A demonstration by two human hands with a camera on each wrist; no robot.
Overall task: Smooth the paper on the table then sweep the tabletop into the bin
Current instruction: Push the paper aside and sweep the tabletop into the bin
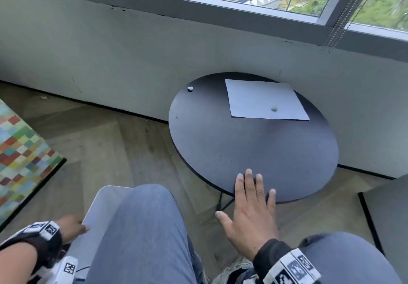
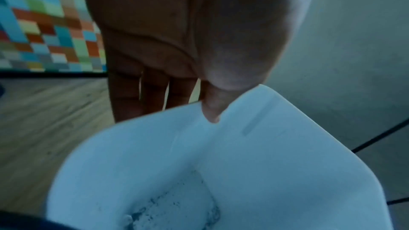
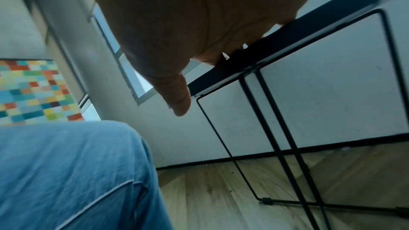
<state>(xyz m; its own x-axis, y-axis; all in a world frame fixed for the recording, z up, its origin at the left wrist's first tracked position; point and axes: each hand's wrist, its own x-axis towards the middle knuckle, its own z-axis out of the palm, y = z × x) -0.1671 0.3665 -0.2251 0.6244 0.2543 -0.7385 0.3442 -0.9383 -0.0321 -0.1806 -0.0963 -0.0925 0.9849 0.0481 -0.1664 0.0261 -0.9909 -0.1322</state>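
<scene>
A round black table [image 1: 254, 149] stands by the wall. A flat white sheet of paper [image 1: 260, 100] lies at its far right side, with a small crumb [image 1: 274, 108] on it. Another white crumb [image 1: 190, 88] sits near the table's far left edge. My right hand [image 1: 251, 204] is open, its straight fingers lying over the table's near edge [image 3: 276, 41]. My left hand [image 1: 72, 226] pinches the rim of a white bin [image 2: 221, 163] beside my left knee, thumb [image 2: 211, 109] inside the rim. Dark specks lie at the bin's bottom [image 2: 172, 211].
My knees in blue jeans [image 1: 145, 235] sit between the bin and the table. Thin black wire legs [image 3: 272, 128] hold up the table. A multicoloured checkered panel [image 1: 19, 151] stands at the left, on the wooden floor [image 1: 114, 151]. A grey wall and window lie behind.
</scene>
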